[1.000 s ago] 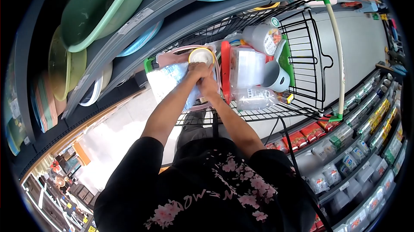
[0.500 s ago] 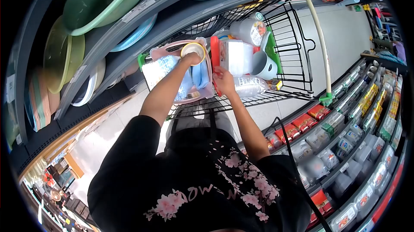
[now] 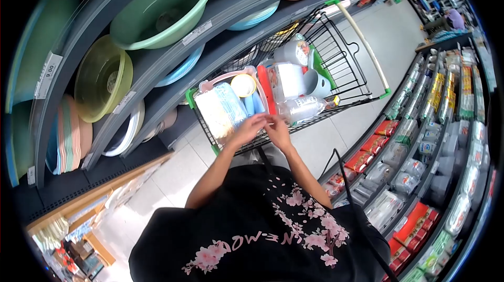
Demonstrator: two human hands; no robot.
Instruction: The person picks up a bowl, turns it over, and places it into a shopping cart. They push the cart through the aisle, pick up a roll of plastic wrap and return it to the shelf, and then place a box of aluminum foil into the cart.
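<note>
My left hand and my right hand meet fingertip to fingertip at the near side of a black wire shopping cart. Their fingers are drawn together; whatever lies between them, if anything, is too small to make out. Just beyond is a pink basket holding a blue-and-white package and a round yellow-rimmed container. Beside the basket stands a red flat item. A clear plastic-wrapped pack, a white boxy container and a grey-blue bucket lie farther right in the cart.
Shelves on the left carry a large green basin, a yellow-green basin and stacked bowls. A shelf of packaged goods runs along the right. Pale floor tiles show between the shelves. A person is far off at upper right.
My left hand has left the yellow-rimmed container and drawn back toward me. My right hand has come away from the red item. Both now meet at the cart's near side; the view has shifted.
</note>
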